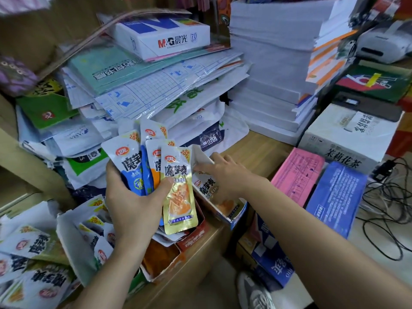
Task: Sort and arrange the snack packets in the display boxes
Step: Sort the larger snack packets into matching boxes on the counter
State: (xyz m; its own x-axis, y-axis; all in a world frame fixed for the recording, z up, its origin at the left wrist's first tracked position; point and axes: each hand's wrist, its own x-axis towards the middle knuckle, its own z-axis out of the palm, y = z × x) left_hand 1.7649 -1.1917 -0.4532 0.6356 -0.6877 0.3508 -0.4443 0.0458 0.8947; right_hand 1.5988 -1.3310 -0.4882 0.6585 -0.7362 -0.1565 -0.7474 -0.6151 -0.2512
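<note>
My left hand (133,197) grips a fan of several snack packets: blue ones (129,166), an orange one, and a gold one (179,192) in front under my thumb. My right hand (225,172) reaches into an open display box (236,216) on the wooden counter, its fingers touching the box's raised white flap (201,156) and the packets inside. An orange display box (165,257) sits below my left hand. At the lower left, a white box (73,246) holds more packets, with loose packets (33,264) beside it.
Stacks of plastic book covers and a paper ream (162,36) pile up behind the hands. White paper stacks (272,70) stand at the back right. Pink (297,175) and blue (336,197) packs, a tea carton (347,139), cables (388,210) and a printer (388,41) fill the right.
</note>
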